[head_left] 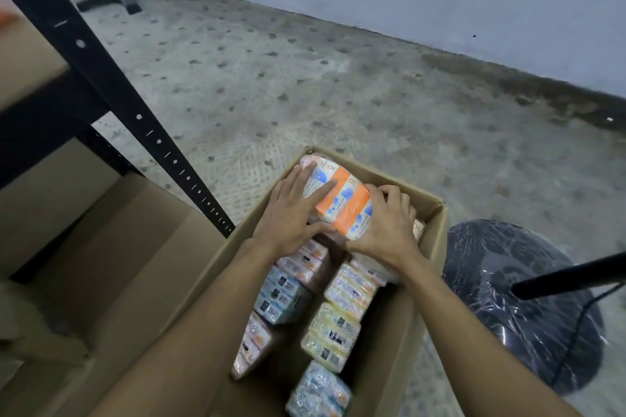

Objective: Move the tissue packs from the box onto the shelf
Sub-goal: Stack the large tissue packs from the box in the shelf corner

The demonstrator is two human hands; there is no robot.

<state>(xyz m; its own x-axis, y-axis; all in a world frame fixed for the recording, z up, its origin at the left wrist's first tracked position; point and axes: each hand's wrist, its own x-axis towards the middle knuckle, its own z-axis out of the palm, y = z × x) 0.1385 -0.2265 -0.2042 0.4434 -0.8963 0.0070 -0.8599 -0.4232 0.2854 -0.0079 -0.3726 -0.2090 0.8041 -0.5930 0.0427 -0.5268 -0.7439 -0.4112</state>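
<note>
An open cardboard box (432, 213) stands on the floor with several tissue packs inside, in pink, blue and yellow wrappers. At the box's far end an orange-and-white tissue pack (342, 194) is held between both hands, tilted, above the other packs. My left hand (291, 213) lies on its left side with fingers stretched over the top and the thumb under its near edge. My right hand (386, 223) grips its right end with curled fingers. The black metal shelf (111, 84) stands to the left, its wooden board at the upper left.
A box flap (128, 267) lies open to the left, under the shelf. A round black stand base wrapped in plastic (521, 301) with a black pole sits right of the box. Grey concrete floor and a wall lie beyond, with a stand foot and cable far back.
</note>
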